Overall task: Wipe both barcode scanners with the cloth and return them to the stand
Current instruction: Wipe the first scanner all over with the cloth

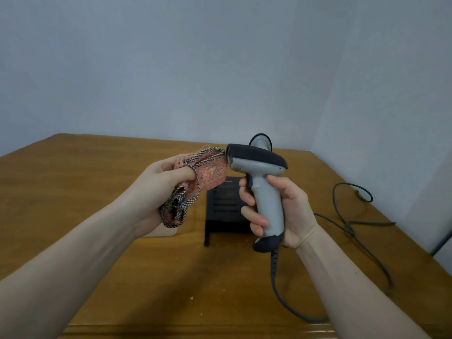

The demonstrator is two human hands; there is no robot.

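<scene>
My right hand (283, 211) grips the handle of a grey and black barcode scanner (259, 165), held upright above the table with its head pointing left. My left hand (159, 184) holds a bunched pink cloth (208, 172) with a checked border, and the cloth presses against the scanner's front window. A black slatted stand (223, 206) sits on the table behind both hands. A second grey scanner (260, 141) shows only its top behind the held one; the rest of it is hidden.
The wooden table (97, 192) stands against a pale wall. The held scanner's cable (281, 297) hangs down toward the front edge. More dark cable (352, 228) loops across the table's right side. A pale flat object (161, 232) lies under my left wrist.
</scene>
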